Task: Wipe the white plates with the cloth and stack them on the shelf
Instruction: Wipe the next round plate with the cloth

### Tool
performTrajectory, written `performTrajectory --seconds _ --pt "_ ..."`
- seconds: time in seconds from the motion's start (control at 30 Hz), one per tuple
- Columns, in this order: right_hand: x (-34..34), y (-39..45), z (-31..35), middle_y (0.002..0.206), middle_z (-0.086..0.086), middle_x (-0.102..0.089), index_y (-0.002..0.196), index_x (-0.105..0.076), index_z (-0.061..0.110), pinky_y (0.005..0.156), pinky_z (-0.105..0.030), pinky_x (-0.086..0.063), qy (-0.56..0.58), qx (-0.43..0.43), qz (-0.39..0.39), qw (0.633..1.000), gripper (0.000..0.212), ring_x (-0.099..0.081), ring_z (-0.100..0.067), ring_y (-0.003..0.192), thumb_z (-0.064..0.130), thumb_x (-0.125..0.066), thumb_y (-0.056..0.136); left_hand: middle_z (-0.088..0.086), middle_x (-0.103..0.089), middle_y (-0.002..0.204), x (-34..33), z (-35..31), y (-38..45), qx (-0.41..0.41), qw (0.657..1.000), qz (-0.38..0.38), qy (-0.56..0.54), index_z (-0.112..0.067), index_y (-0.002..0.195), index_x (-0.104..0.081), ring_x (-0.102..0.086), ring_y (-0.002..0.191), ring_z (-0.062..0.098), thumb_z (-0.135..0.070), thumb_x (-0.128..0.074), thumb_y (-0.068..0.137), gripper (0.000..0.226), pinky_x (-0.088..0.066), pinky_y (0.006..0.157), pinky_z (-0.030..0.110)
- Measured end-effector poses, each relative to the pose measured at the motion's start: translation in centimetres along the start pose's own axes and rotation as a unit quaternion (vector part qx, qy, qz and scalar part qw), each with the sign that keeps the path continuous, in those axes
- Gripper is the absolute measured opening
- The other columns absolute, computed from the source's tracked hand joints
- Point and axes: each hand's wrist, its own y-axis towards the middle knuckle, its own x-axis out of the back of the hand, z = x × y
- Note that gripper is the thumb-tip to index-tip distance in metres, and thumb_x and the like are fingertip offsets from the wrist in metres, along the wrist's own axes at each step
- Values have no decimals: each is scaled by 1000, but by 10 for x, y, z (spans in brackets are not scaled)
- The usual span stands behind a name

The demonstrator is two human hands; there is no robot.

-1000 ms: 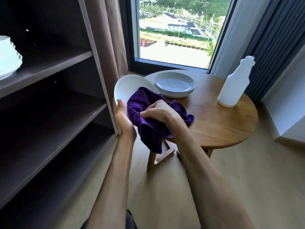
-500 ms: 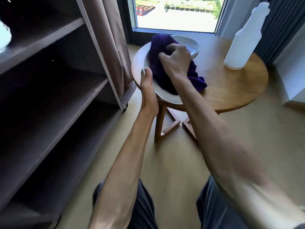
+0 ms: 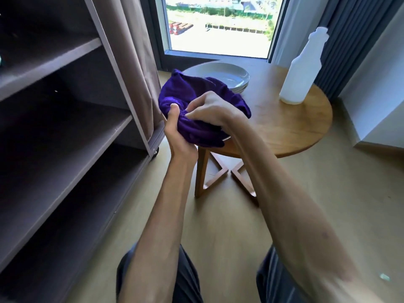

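A purple cloth covers nearly all of the white plate I hold in front of the round table; only a sliver of the plate's rim shows at the lower right. My left hand grips the plate's near edge from below, thumb up against the cloth. With curled fingers, my right hand presses and grips the cloth on the plate. A stack of white plates sits on the table behind the cloth. The dark shelf unit stands at the left.
A white plastic bottle stands on the right side of the wooden round table. A brown curtain hangs between shelf and window. The shelf's wheel sits near the table leg. Grey curtains hang at the right.
My right hand has drawn the cloth back toward me over the plate, which it now covers almost wholly. The view tilted up slightly.
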Motion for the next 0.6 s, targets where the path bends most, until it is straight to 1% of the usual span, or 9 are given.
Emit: performTrajectory --seconds 0.1,0.17,0.23,0.27,0.37,0.4,0.47,0.5,0.6 --pt "11 -4 -1 80 5 -68 94 -80 14 58 -9 -47 -80 -13 33 996 10 -59 -3 70 14 -75 86 18 -69 118 -4 -1 -1 38 998 2 -56 -2 131 -58 -71 106 28 -41 -48 101 50 -59 90 41" --pt "17 -9 -8 74 6 -66 91 -80 15 61 -16 -49 -125 -42 58 990 11 -59 -5 67 12 -77 81 22 -65 132 -3 -3 4 57 993 -16 -98 -3 137 -57 -65 121 36 -44 -48 101 55 -51 107 50" --pt "21 -15 -18 71 2 -64 90 -80 12 61 -23 -49 -148 -64 59 985 13 -58 -10 64 11 -77 77 24 -63 137 -3 1 9 69 992 -31 -103 -1 140 -57 -62 125 40 -41 -53 99 57 -45 112 55" --pt "23 -15 -22 72 1 -63 90 -80 12 61 -24 -48 -160 -74 54 983 15 -58 -11 64 11 -77 76 24 -65 134 -6 2 10 77 992 -42 -90 -1 137 -59 -65 121 40 -39 -54 97 55 -50 108 53" --pt "35 -3 -29 76 1 -65 92 -80 13 62 -25 -49 -228 -123 41 965 23 -59 -13 65 14 -77 70 15 -78 102 -17 2 -1 103 992 -56 -42 -8 113 -68 -77 89 29 -38 -44 106 39 -63 75 37" --pt "40 3 -34 79 1 -67 94 -79 12 64 -27 -52 -244 -145 20 959 28 -62 -15 69 15 -77 66 11 -78 99 -18 3 -1 97 993 -59 -28 -11 111 -68 -76 89 28 -39 -41 108 39 -63 75 36" --pt "47 13 -44 93 -3 -72 96 -77 15 77 -32 -59 -246 -181 -63 950 37 -68 -20 84 18 -79 59 11 -76 112 -16 2 -2 79 995 -55 5 -17 120 -66 -73 103 30 -43 -39 108 39 -60 90 43" --pt "49 17 -48 97 -6 -72 98 -75 16 83 -35 -60 -243 -185 -114 945 39 -68 -24 90 18 -80 59 12 -75 117 -16 1 -4 73 995 -60 30 -18 124 -65 -72 106 29 -44 -39 108 40 -60 92 45" --pt "49 31 -51 95 -9 -69 98 -72 15 83 -34 -57 -240 -139 -240 930 27 -67 -29 93 12 -74 71 12 -73 118 -14 10 -8 94 993 -35 56 -18 135 -59 -73 102 27 -44 -39 107 43 -63 79 40"
